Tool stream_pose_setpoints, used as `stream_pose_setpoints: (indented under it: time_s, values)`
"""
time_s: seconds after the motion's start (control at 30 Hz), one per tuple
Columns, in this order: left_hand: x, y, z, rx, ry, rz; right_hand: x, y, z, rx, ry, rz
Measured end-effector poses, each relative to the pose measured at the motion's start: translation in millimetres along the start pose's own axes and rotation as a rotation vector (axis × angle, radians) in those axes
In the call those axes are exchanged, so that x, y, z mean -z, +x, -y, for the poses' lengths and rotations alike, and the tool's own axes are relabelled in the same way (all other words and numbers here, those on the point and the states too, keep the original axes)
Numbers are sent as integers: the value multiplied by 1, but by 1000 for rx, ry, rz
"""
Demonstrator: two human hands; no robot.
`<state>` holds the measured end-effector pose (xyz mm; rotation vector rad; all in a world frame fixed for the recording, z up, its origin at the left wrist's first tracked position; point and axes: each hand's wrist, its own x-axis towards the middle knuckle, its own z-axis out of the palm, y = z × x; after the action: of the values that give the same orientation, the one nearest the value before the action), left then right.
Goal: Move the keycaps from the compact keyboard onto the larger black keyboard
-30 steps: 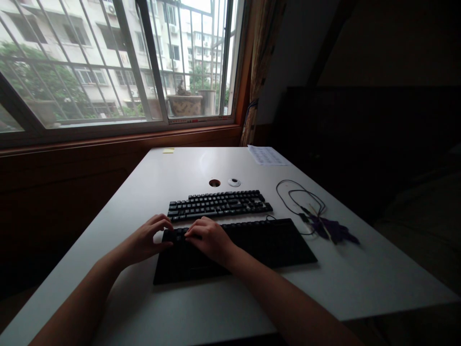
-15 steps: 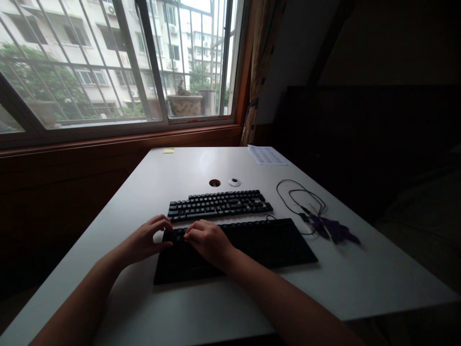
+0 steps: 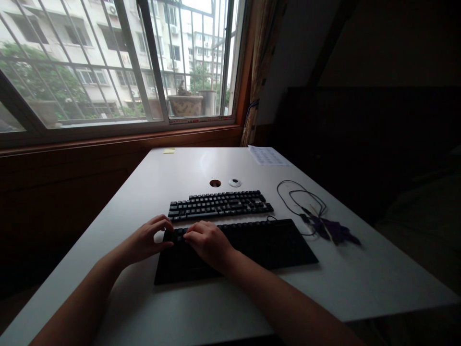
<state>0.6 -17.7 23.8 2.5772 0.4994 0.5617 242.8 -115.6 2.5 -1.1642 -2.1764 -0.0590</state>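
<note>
A black keyboard [image 3: 270, 245] lies on the white table, with several keycaps [image 3: 179, 234] showing at its far left corner. My left hand [image 3: 151, 235] curves round that corner, thumb on the near side and fingers at the back edge, holding the keyboard. Just right of it, my right hand [image 3: 207, 240] is closed in a pinch, thumb and index fingertips on a small dark keycap in the same row. The fingertips partly cover that keycap. Behind the keyboard, rows of loose black keycaps [image 3: 216, 204] are laid out in keyboard order.
A black cable [image 3: 300, 190] is looped at the right, beside a purple cloth-like item [image 3: 334, 230] with a thin stick. Past the keycaps are a round hole [image 3: 215, 183] and a white ring-shaped cover [image 3: 235, 182]. Printed paper [image 3: 268, 155] and a yellow note [image 3: 169, 151] lie at the far edge.
Hardly anything differs. My right fingertips have shifted very slightly at the keycap; my left hand stays in place.
</note>
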Motion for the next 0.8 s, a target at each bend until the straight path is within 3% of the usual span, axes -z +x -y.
stream_pose_setpoints:
  time_s: [0.23, 0.6, 0.8]
  values:
    - [0, 0, 0, 0, 5, -4, 9, 4, 7, 11, -130, 76]
    - [0, 0, 2, 3, 13, -5, 15, 3, 0, 44, -65, 115]
    - [0, 0, 0, 11, 3, 2, 17, 1, 2, 54, -4, 45]
